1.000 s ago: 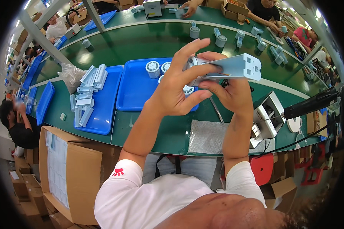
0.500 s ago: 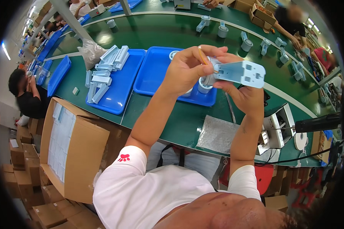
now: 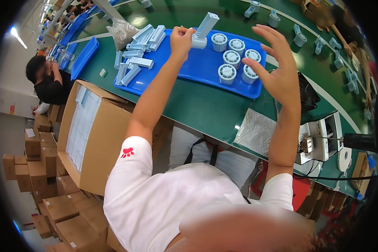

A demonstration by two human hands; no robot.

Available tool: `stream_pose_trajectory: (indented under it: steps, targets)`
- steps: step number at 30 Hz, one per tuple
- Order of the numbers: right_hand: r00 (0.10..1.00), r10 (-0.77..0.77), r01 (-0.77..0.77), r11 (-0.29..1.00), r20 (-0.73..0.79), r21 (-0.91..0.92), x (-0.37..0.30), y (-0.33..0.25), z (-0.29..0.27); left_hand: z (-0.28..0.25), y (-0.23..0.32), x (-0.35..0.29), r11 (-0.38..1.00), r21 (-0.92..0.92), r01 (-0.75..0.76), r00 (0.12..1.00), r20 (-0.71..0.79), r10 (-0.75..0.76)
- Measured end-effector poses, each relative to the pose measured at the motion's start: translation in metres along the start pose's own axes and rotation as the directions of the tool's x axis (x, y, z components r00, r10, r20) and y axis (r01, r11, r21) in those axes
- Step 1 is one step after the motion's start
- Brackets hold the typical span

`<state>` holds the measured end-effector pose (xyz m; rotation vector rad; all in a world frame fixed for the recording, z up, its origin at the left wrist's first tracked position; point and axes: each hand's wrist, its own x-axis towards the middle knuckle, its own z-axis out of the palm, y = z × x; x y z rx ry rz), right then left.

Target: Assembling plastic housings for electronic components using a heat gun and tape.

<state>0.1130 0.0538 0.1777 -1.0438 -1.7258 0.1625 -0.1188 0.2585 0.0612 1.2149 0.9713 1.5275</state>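
My left hand [image 3: 182,43] is closed around a light-blue part, a round drum with a long flat handle [image 3: 206,26] standing up from it. The part is above the left end of a blue tray [image 3: 189,69]. My right hand [image 3: 280,69] is raised at the tray's right end, fingers spread, with nothing in it. Between the hands, several light-blue round housings [image 3: 227,72] with slotted tops stand in the tray. Left of my left hand, loose light-blue handle pieces [image 3: 141,62] lie piled on a second blue tray [image 3: 132,87].
A clear plastic bag [image 3: 122,32] sits behind the pile. An open carton [image 3: 103,143] of pale pieces stands left of the bench. Silvery sheeting [image 3: 256,131] and a white machine [image 3: 322,136] are at right. A conveyor [image 3: 222,14] carries similar parts beyond; co-workers sit nearby.
My right hand has let go of the light-blue part and opened. My left hand has carried it leftward, its handle now pointing up. My view has shifted, uncovering the round housings.
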Motion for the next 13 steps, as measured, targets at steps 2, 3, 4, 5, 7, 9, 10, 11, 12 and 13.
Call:
stream_pose_trajectory:
  steps: [2,3,4,5,7,9,10,11,12,13]
  targets:
    - [1.0,-0.006,0.006,1.0,-0.002,0.009,-0.002,-0.003,-0.005,-0.006,-0.028,0.026,0.983,0.182,-0.022,0.998,-0.058,0.033]
    - [1.0,-0.007,0.008,1.0,-0.005,0.014,-0.003,-0.004,-0.006,-0.009,-0.038,0.037,0.983,0.182,-0.023,0.998,-0.06,0.034]
    - [1.0,-0.006,0.006,1.0,-0.007,0.011,-0.003,-0.005,-0.007,-0.007,-0.04,0.043,0.969,0.247,-0.01,0.995,-0.096,0.034]
    - [1.0,-0.011,0.011,1.0,0.003,0.021,-0.004,-0.006,-0.008,-0.005,-0.043,0.047,0.951,0.31,0.006,0.99,-0.132,0.037]
    - [1.0,-0.008,0.008,1.0,0.011,0.025,-0.004,-0.004,-0.01,0.006,-0.042,0.05,0.926,0.378,0.007,0.99,-0.132,0.047]
    - [0.999,-0.03,0.029,0.999,0.023,0.016,-0.005,0.002,-0.015,0.019,-0.045,0.052,0.896,0.445,0.012,0.991,-0.125,0.049]
    - [0.999,-0.038,0.037,0.999,0.028,0.021,-0.004,0.001,-0.014,0.012,-0.052,0.064,0.836,0.546,-0.054,0.987,-0.097,0.127]
    - [0.998,-0.054,0.053,0.998,0.03,0.013,-0.004,0.001,-0.014,0.008,-0.06,0.076,0.76,0.639,-0.116,0.979,-0.057,0.198]
    - [0.997,-0.069,0.069,0.998,0.032,0.004,-0.003,0.001,-0.014,0.001,-0.067,0.087,0.724,0.676,-0.133,0.977,-0.035,0.211]
    - [0.997,-0.066,0.066,0.998,0.031,0.002,-0.003,0.003,-0.015,-0.001,-0.071,0.096,0.688,0.709,-0.152,0.976,-0.003,0.219]
